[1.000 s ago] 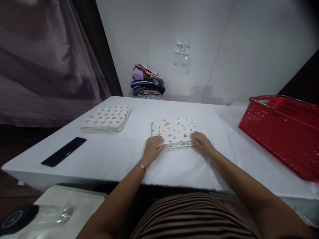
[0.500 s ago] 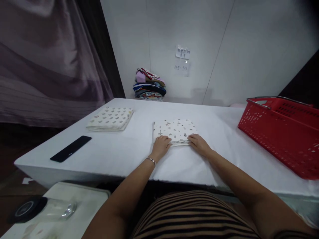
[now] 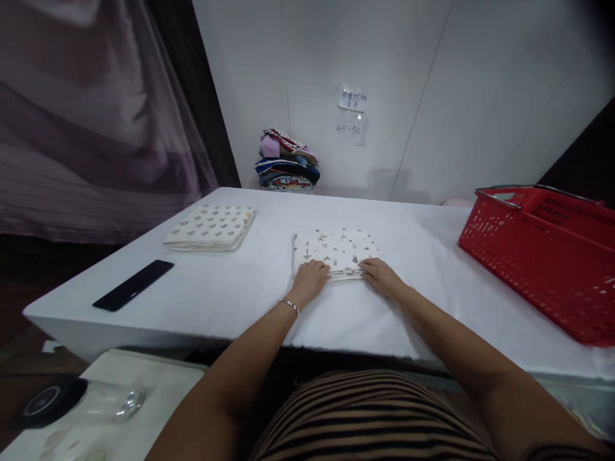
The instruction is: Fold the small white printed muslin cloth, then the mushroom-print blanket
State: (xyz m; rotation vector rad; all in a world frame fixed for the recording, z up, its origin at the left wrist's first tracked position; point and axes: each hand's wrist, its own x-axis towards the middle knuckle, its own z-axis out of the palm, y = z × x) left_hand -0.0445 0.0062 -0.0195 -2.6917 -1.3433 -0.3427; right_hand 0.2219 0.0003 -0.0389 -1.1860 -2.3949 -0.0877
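A white folded cloth point(image 3: 336, 246) with a small scattered print lies on the white-covered table in front of me. My left hand point(image 3: 311, 278) grips its near left corner, fingers bent over the top. At the near right corner, my right hand point(image 3: 380, 275) holds the layered edge in the same way. The thumbs are mostly hidden. Farther left lies a second folded cloth point(image 3: 211, 227), cream with rows of grey-green shapes, and neither hand touches it.
A black phone-like slab point(image 3: 133, 286) lies near the table's left side. On the right stands a red plastic basket point(image 3: 538, 256) with metal handles. Stacked fabrics point(image 3: 288, 163) rise behind the table's far edge. A clear bottle point(image 3: 106, 400) with a black lid lies lower left.
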